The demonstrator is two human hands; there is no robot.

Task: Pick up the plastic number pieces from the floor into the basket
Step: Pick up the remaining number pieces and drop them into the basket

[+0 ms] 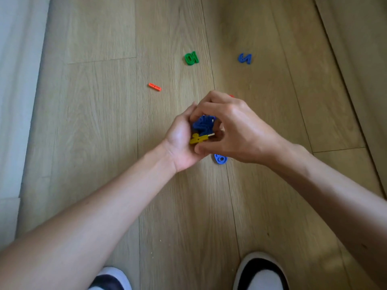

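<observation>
My left hand (pixel 180 141) cups a small stack of number pieces: blue ones (pixel 203 123) on top and a yellow one (pixel 198 139) below. My right hand (pixel 234 130) is curled over the same stack, its fingers touching the pieces. On the wooden floor lie a green "10" (pixel 191 58), a blue piece (pixel 245 58), an orange bar (pixel 155 87) and a blue piece (pixel 220 159) just under my right hand. A bit of red (pixel 231 96) peeks out behind my right hand. No basket is in view.
A white wall or skirting (pixel 14 101) runs along the left edge. My two feet in black and white slippers (pixel 260 273) stand at the bottom of the view. Floorboard seams run away from me.
</observation>
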